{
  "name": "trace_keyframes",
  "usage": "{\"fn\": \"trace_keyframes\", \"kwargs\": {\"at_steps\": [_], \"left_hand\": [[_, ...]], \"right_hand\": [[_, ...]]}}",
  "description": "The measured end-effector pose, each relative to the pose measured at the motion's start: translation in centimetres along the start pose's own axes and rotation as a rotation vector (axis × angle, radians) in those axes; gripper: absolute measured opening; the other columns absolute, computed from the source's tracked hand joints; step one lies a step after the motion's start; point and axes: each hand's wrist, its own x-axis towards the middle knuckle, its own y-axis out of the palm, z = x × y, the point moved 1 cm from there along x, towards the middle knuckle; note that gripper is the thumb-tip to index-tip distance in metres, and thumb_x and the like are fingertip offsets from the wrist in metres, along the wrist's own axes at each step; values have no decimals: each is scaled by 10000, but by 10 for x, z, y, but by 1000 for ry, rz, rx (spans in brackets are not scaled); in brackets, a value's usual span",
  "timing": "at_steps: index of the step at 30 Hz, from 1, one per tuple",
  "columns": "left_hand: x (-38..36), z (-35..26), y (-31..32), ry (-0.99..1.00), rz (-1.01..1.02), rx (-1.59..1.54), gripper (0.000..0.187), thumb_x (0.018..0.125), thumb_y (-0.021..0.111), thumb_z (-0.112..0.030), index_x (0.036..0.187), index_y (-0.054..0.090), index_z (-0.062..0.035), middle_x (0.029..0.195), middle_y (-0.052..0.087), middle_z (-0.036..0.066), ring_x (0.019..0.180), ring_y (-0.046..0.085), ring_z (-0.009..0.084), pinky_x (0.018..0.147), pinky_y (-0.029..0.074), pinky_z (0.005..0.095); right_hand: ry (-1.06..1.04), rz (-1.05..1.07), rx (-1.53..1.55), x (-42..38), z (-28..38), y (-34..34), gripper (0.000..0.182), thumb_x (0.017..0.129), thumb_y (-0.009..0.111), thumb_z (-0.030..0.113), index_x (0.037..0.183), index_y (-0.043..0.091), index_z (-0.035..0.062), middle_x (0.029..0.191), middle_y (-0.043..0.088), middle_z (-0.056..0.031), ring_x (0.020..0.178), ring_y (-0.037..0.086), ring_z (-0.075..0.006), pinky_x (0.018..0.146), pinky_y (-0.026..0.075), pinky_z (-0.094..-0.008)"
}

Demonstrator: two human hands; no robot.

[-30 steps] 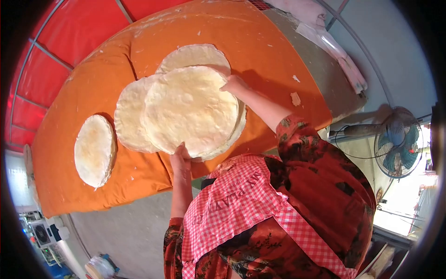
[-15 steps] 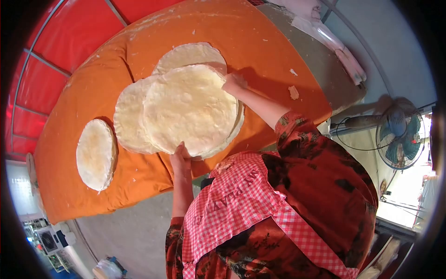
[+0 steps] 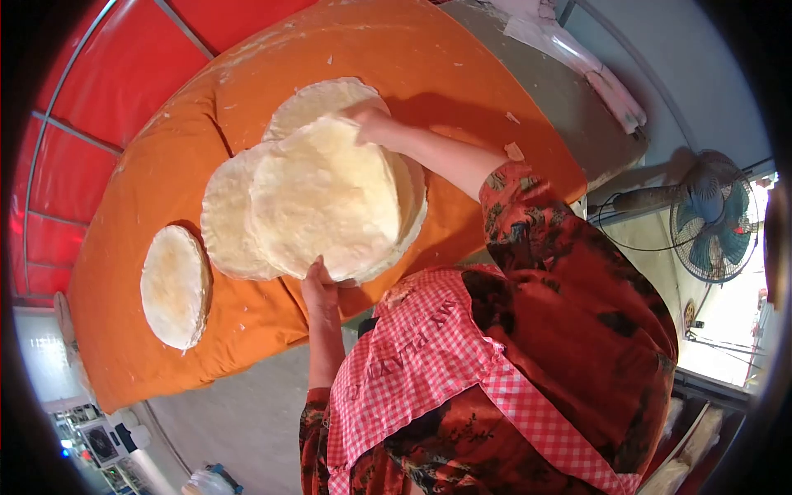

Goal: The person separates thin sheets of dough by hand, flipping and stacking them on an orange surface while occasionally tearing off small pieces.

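Thin round flatbreads lie overlapping on the orange cloth point(image 3: 247, 330). My left hand point(image 3: 319, 290) pinches the near edge of the top flatbread point(image 3: 322, 198), its thumb on the upper face. At the far right edge of the same sheet, my right hand point(image 3: 371, 125) grips it and holds that side up, slightly folded inward. More flatbread shows beneath on the right. Another flatbread point(image 3: 227, 210) sticks out to the left, and one point(image 3: 301, 107) lies partly covered behind. Apart from these, a small stack of flatbreads point(image 3: 175, 286) rests at the left.
Small dough scraps point(image 3: 514, 152) lie on the cloth at the right. Beyond the cloth's right edge is a grey surface point(image 3: 561, 99) with a clear plastic-wrapped bundle point(image 3: 615, 95). A fan point(image 3: 714, 216) stands at the far right. A red panelled wall point(image 3: 99, 91) rises at the left.
My right hand has moved left and inward with the flatbread's edge, lifting that side and uncovering more of the bread beneath. My left hand stays at the near edge. The view has shifted slightly.
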Motion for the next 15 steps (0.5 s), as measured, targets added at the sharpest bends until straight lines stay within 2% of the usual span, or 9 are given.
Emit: {"fn": "trace_keyframes", "kwargs": {"at_steps": [3, 6, 7, 9, 11, 14, 15], "left_hand": [[6, 5, -5, 103, 65, -48, 393, 888, 530, -69, 1252, 435, 44, 1155, 560, 131, 1044, 570, 286, 872, 506, 452], [5, 3, -10, 41, 102, -75, 413, 885, 526, -60, 1274, 420, 32, 1175, 549, 136, 1089, 546, 288, 923, 474, 457], [4, 3, -8, 32, 91, -53, 415, 885, 524, -55, 1276, 418, 34, 1179, 548, 135, 1099, 541, 287, 935, 465, 454], [0, 0, -6, 16, 64, -7, 419, 883, 519, -44, 1280, 414, 36, 1186, 546, 133, 1117, 531, 286, 958, 448, 447], [11, 6, -13, 81, 45, -31, 421, 881, 518, -40, 1278, 408, 50, 1188, 544, 134, 1112, 534, 282, 954, 450, 435], [18, 8, -23, 99, 82, -18, 415, 880, 513, -33, 1267, 405, 71, 1195, 537, 139, 1116, 529, 275, 959, 443, 430], [18, 9, -26, 88, 106, 0, 411, 879, 510, -30, 1261, 405, 79, 1199, 534, 141, 1119, 526, 273, 963, 439, 430]], "right_hand": [[-216, 112, 175, -15, 69, 2, 371, 669, 694, 34, 1037, 652, 26, 950, 667, -79, 878, 607, -176, 780, 482, -317], [-273, 184, 542, -6, 42, -10, 426, 725, 688, 2, 1145, 624, 36, 1006, 664, -59, 886, 622, -159, 804, 496, -317], [-176, 140, 423, 3, 10, -9, 400, 730, 682, 12, 1126, 631, 38, 1010, 666, -74, 900, 626, -171, 810, 495, -323], [40, -27, -16, 2, -44, -7, 402, 724, 683, 25, 1122, 632, 48, 1006, 668, -88, 901, 631, -188, 801, 499, -336], [240, -104, -121, 40, -139, 12, 317, 753, 621, 88, 1061, 643, 19, 974, 669, -169, 898, 647, -255, 771, 506, -375], [249, -167, -165, -4, -75, 6, 298, 761, 586, 69, 1048, 647, 19, 969, 672, -173, 878, 657, -278, 737, 515, -385], [268, -142, -155, -3, -84, 10, 298, 760, 573, 60, 1046, 647, 21, 968, 672, -174, 871, 659, -282, 731, 515, -390]]}}
